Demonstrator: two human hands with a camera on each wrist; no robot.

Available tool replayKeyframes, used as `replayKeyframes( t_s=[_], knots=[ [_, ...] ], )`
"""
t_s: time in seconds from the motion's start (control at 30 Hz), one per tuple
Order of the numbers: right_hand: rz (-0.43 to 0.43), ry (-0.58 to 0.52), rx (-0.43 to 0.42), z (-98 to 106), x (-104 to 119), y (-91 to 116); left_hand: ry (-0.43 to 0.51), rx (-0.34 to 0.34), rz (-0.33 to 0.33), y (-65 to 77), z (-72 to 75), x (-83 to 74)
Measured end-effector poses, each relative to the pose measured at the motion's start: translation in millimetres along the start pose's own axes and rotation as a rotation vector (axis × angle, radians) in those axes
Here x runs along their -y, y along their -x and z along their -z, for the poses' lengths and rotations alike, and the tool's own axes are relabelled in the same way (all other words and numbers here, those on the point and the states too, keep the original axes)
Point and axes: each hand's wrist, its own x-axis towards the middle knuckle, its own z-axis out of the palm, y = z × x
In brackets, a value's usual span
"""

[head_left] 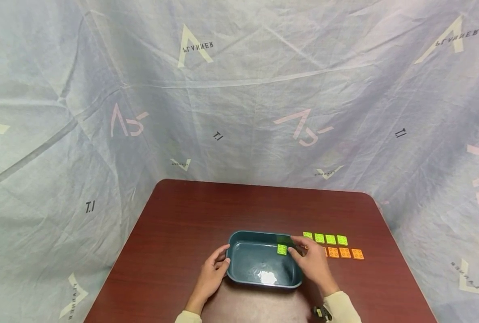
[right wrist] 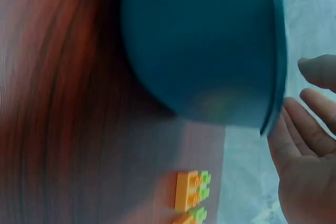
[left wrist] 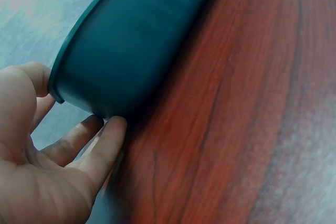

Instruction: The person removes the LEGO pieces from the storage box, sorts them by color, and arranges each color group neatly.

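A dark teal plastic bin (head_left: 259, 264) stands on the table. My left hand (head_left: 212, 273) grips its left end; in the left wrist view, one digit is at the rim and fingertips (left wrist: 113, 127) touch the outer wall. Inside the bin, toward its right end, a lime-green building block (head_left: 282, 249) shows its studs. My right hand (head_left: 312, 260) is at the bin's right end, thumb over the rim beside that block. In the right wrist view the right hand (right wrist: 310, 145) has thumb and fingers spread, with nothing seen between them.
Right of the bin, a row of lime-green blocks (head_left: 330, 239) lies behind a row of orange blocks (head_left: 345, 253), partly covered by my right hand. The reddish-brown table (head_left: 182, 211) is surrounded by pale printed cloth (head_left: 239, 112) at the back and sides.
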Motion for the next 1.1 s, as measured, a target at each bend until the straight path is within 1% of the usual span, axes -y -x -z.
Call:
replayKeyframes(
  t_s=[0.1,0.2,0.27,0.43,0.67,0.83,0.93,1.1],
  knots=[
    [-0.006,-0.002,-0.019,-10,9,2,0.002,0.0,-0.009,0.2,-0.6,-1.3],
    [-0.024,-0.001,-0.017,-18,18,2,0.0,-0.001,-0.018,0.6,-0.7,-2.4],
    [-0.037,0.019,-0.017,-23,21,2,-0.003,0.0,-0.019,1.0,-0.8,-3.1],
    [-0.085,0.068,0.02,-32,27,-1,0.004,0.003,-0.012,1.4,-0.3,-4.2],
    [-0.12,0.147,0.076,-43,26,-6,0.007,0.01,-0.012,0.9,0.0,-3.2],
    [-0.164,0.175,0.129,-47,25,-8,0.007,0.016,-0.003,1.1,-0.5,-2.3],
    [-0.18,0.187,0.126,-49,24,-9,0.005,0.017,-0.002,1.3,-0.8,-2.7],
    [-0.169,0.195,0.106,-55,23,-10,0.011,0.008,-0.003,1.3,-0.5,-3.3]
  ],
)
